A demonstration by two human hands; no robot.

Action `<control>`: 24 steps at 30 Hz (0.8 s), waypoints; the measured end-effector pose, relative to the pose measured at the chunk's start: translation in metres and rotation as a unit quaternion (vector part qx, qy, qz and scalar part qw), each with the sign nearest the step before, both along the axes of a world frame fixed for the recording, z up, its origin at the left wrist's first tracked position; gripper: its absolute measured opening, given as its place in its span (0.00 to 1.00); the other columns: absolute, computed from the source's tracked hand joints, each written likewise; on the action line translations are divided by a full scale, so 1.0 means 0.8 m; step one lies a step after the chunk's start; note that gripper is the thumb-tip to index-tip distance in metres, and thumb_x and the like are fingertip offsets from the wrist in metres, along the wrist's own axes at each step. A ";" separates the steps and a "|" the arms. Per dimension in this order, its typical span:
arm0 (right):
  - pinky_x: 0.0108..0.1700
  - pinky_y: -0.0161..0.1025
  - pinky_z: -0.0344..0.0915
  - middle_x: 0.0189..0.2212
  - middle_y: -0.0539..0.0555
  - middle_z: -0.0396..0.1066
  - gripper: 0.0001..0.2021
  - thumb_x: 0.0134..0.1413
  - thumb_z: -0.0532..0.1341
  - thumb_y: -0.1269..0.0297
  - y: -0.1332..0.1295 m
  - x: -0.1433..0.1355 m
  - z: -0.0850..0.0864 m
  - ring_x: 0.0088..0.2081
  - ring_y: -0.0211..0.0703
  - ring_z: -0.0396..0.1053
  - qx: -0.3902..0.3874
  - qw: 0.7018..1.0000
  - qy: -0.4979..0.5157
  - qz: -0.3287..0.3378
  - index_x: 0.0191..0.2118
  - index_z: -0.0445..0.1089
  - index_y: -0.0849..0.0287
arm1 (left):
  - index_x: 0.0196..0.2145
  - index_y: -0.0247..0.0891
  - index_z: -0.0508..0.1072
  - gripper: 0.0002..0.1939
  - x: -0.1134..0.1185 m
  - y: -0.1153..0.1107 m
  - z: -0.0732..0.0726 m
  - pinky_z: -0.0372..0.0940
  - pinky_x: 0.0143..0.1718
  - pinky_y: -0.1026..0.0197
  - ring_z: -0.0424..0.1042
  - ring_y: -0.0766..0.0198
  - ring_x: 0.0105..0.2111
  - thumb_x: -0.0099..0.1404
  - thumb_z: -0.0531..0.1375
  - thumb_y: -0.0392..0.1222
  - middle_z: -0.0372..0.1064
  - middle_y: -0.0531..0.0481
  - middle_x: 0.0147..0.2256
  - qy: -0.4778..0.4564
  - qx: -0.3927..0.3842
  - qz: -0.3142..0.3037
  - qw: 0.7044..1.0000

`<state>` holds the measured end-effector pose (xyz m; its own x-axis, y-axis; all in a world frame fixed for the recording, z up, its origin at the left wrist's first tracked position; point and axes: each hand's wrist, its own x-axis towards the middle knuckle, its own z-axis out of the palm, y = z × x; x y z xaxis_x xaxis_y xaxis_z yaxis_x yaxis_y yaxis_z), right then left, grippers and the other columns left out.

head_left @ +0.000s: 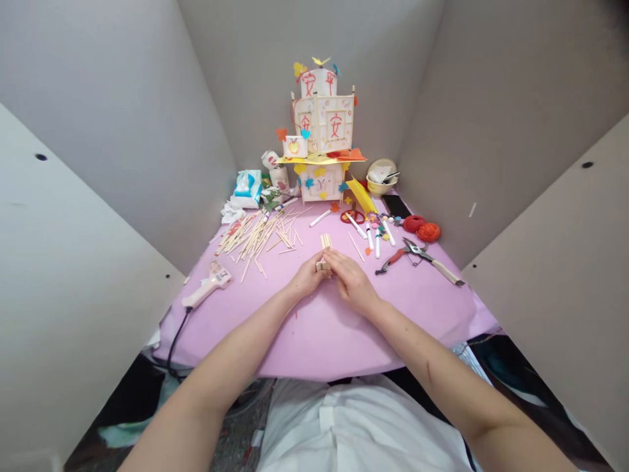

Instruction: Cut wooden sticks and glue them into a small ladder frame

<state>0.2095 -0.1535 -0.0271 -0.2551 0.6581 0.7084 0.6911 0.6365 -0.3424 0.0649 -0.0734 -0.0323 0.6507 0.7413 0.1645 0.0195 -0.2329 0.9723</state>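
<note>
Close together over the middle of the purple-covered table, my left hand [307,275] and my right hand [350,278] wrap round a short bundle of wooden sticks [326,242]. The stick ends show above the fingers and again between the hands. The fingers of my right hand lie across the top of the bundle, hiding its middle. Loose wooden sticks [258,239] are scattered beyond my left hand. A single stick [356,246] lies beyond my right hand.
A tiered paper lantern tower [324,131] stands at the back. A corded glue gun [209,285] lies left. Pruning shears [393,259], a utility knife [435,262], markers [377,242] and red yarn balls [428,231] lie right. Grey panels [314,33] enclose the table [314,354].
</note>
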 end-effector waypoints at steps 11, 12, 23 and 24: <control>0.62 0.50 0.52 0.60 0.59 0.58 0.29 0.52 0.49 0.74 -0.012 0.021 0.017 0.61 0.45 0.55 -0.027 0.977 0.132 -0.163 0.62 0.52 0.60 | 0.65 0.30 0.44 0.42 0.001 0.000 -0.001 0.66 0.42 0.56 0.75 0.60 0.37 0.56 0.57 0.30 0.76 0.42 0.39 -0.005 -0.071 -0.020 0.997; 0.62 0.51 0.52 0.60 0.60 0.58 0.28 0.52 0.49 0.72 -0.015 0.034 0.019 0.61 0.46 0.55 -0.033 0.962 0.157 -0.221 0.62 0.53 0.60 | 0.65 0.30 0.43 0.42 0.001 0.000 -0.001 0.66 0.41 0.57 0.75 0.61 0.36 0.56 0.57 0.29 0.76 0.41 0.38 -0.008 -0.079 -0.023 0.997; 0.60 0.65 0.43 0.66 0.70 0.38 0.60 0.34 0.57 0.29 -0.029 0.157 0.011 0.65 0.70 0.39 -0.357 0.729 0.083 -0.579 0.67 0.33 0.61 | 0.59 0.28 0.57 0.34 0.002 -0.001 -0.006 0.65 0.38 0.61 0.74 0.64 0.35 0.53 0.55 0.25 0.76 0.42 0.38 -0.020 -0.078 -0.016 0.997; 0.60 0.65 0.43 0.66 0.71 0.37 0.62 0.32 0.57 0.27 -0.026 0.160 0.012 0.64 0.70 0.39 -0.391 0.711 0.080 -0.579 0.67 0.31 0.60 | 0.59 0.28 0.57 0.34 0.002 -0.001 -0.006 0.65 0.38 0.61 0.74 0.64 0.34 0.53 0.54 0.25 0.76 0.42 0.37 -0.022 -0.079 -0.017 0.997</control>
<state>0.3377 -0.1740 -0.0174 0.8212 0.5698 -0.0306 0.5089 -0.7556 -0.4123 0.0662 -0.0741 -0.0371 0.6702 0.7381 0.0774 -0.0296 -0.0776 0.9965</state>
